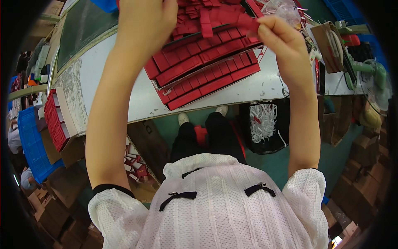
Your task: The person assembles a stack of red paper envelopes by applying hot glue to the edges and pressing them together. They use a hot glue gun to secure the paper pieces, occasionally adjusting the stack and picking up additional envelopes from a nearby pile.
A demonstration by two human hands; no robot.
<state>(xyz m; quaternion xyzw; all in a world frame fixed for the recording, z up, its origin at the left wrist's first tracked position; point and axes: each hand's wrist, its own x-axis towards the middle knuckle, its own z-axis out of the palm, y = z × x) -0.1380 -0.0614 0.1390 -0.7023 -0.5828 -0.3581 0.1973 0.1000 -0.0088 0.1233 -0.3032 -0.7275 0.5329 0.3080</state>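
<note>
My right hand (278, 36) pinches one red strip (248, 21) up clear of the stacked red rows (203, 70) on the desk (137, 95) so it comes free, while my left hand (146, 20) curls over the loose pile, its grip hidden.

One head-worn view looks steeply down from close above the white table (137, 89), its near edge crossing mid-frame.
</note>
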